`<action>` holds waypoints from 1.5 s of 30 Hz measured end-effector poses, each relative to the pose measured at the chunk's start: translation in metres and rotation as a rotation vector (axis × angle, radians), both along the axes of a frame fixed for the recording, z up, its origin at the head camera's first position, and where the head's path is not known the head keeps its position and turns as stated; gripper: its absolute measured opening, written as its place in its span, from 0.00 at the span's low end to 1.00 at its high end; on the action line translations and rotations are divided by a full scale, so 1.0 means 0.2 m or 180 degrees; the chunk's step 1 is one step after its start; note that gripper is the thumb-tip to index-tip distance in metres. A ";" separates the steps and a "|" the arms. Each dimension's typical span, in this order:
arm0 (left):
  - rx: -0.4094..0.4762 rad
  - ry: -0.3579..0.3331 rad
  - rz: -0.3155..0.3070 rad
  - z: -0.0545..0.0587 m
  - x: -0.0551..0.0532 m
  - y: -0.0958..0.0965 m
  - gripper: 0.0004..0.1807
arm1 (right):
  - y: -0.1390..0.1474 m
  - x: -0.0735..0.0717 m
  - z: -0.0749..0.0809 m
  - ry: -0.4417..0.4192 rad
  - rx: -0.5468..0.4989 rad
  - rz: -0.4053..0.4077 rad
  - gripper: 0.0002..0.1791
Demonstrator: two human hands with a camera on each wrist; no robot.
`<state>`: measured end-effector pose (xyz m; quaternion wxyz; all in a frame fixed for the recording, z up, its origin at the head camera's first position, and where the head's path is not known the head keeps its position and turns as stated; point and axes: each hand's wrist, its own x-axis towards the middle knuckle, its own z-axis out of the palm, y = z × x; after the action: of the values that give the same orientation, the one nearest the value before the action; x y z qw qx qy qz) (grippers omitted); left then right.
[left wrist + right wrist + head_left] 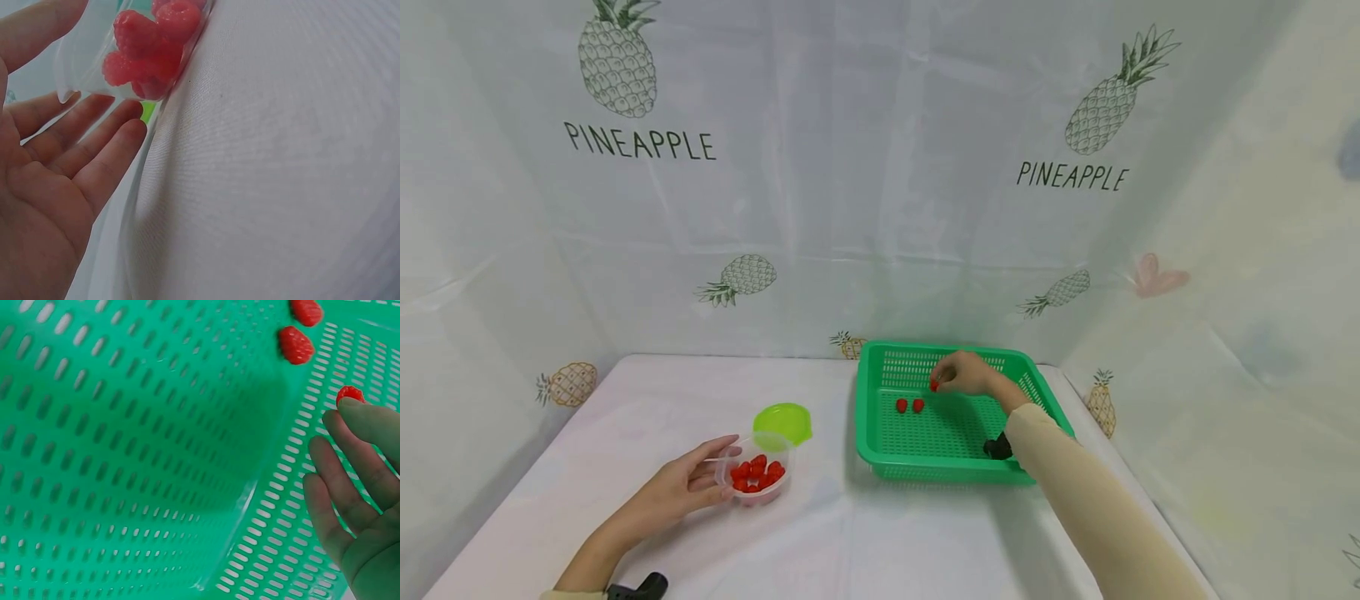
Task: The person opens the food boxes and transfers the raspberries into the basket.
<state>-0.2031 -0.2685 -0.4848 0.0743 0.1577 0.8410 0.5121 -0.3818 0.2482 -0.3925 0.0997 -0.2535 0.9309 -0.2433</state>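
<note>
My left hand holds the left side of a small clear plastic container, thumb at the front and fingers behind. Several red raspberries are heaped inside it. Over in the green basket, my right hand pinches one raspberry between thumb and index finger, above the basket floor. The other fingers of that hand are spread and slightly bent. Two more raspberries lie side by side on the basket floor, left of the right hand.
Just behind the container lies a bright green lid, flat on the white-covered table. The slotted basket has raised walls on every side. A pineapple-print sheet hangs behind the table and at its sides.
</note>
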 end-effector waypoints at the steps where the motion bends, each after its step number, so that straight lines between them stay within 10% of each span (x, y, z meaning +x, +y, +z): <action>1: 0.0002 -0.0004 -0.0003 0.00 0.00 0.00 0.45 | 0.00 0.00 -0.01 0.0003 0.0034 0.0010 0.12; 45: -0.0032 -0.0041 0.0054 0.02 0.01 0.01 0.45 | -0.08 0.02 -0.08 -0.0160 0.0774 0.0035 0.09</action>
<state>-0.2009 -0.2670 -0.4815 0.0761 0.1469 0.8444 0.5095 -0.3779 0.2315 -0.4089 0.1543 -0.2385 0.9493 -0.1344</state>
